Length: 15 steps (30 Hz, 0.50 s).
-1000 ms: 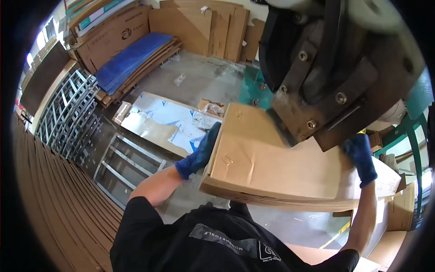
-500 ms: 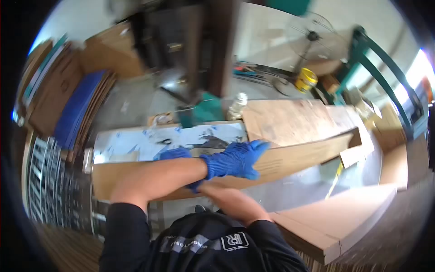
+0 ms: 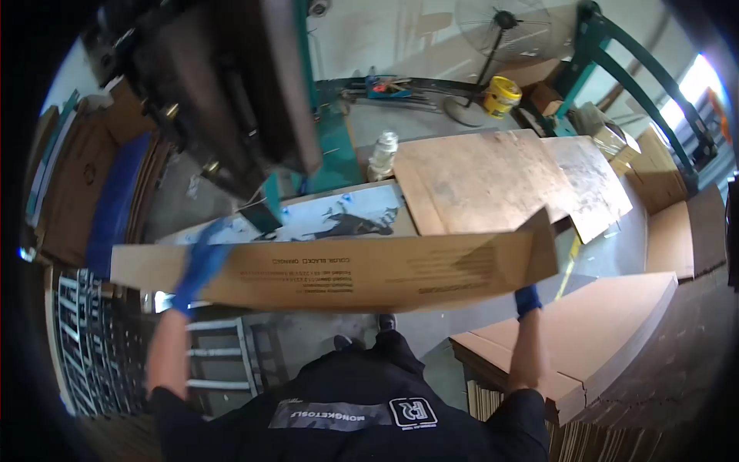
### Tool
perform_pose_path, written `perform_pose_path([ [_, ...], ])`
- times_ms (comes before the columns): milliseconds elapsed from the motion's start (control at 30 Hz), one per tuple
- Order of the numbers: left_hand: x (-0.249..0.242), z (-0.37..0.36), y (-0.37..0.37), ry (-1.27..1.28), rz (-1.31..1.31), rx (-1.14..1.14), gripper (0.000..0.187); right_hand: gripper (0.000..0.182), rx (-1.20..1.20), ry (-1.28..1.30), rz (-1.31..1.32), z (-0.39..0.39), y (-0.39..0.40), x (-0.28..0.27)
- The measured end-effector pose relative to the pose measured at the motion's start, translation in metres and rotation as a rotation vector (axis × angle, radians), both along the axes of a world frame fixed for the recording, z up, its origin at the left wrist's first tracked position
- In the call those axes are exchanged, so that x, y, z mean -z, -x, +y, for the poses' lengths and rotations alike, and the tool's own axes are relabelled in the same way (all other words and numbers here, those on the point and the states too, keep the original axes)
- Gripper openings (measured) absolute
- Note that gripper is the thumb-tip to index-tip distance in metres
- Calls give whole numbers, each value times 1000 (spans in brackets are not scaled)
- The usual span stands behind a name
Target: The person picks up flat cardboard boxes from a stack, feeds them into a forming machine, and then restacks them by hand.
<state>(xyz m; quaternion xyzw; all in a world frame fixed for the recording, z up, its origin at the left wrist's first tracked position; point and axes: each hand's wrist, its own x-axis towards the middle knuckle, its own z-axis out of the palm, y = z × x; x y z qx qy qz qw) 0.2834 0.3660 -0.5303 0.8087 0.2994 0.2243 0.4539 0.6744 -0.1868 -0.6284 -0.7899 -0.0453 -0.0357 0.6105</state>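
Observation:
A long brown cardboard box (image 3: pixel 369 269) with upside-down printing spans the view in front of my body, a flap raised at its right end. My left hand (image 3: pixel 202 266), in a blue knitted glove and blurred, lies against the box's left part. At the right end, my right hand (image 3: pixel 528 300) in a matching glove grips the lower edge, its fingers mostly hidden behind the cardboard. Behind the box is a work surface with white-and-blue film (image 3: pixel 331 215), partly covered by the box.
Wooden boards (image 3: pixel 477 181) lie beyond the box. A dark machine column (image 3: pixel 254 92) rises at upper left, near a clear bottle (image 3: pixel 383 156). Stacked cardboard (image 3: pixel 570 339) stands at right, metal racks (image 3: pixel 219 353) at lower left. Behind are a yellow bucket (image 3: pixel 502 96) and a fan (image 3: pixel 504 21).
My crossed arms have parted, with my left hand now at the left and my right hand at the right. The box is raised closer to me, its printed side showing.

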Motion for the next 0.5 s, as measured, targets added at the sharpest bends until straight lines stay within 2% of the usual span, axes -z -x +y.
perform_pose_path([
  [67, 23, -83, -64, -663, -1, 290, 44, 32, -270, -220, 173, 71, 7, 29],
  [100, -16, -130, -100, -592, -101, 507, 55, 34, -422, -297, 260, 109, 19, 41],
  [133, -5, -152, -125, -489, 19, 539, 48, 36, -600, -376, 336, 146, 41, 50],
  [200, 28, -164, -147, -488, 376, 620, 42, 41, -740, -351, 496, 206, 83, 50],
  [233, 39, -150, -133, -449, 396, 592, 41, 51, -695, -277, 597, 232, 99, 41],
  [267, 47, -133, -118, -421, 408, 564, 41, 55, -761, -269, 576, 241, 101, 63],
  [367, 41, -113, -93, -549, 347, 584, 35, 64, -845, -325, 384, 284, 98, 99],
  [433, 33, -113, -89, -645, 227, 609, 33, 65, -623, -329, 733, 310, 64, 90],
  [467, 25, -124, -77, -756, 111, 556, 29, 65, -598, -299, 347, 333, 33, 132],
  [500, 22, -124, -73, -765, 133, 479, 28, 61, -504, 555, 111, 357, 17, 123],
])
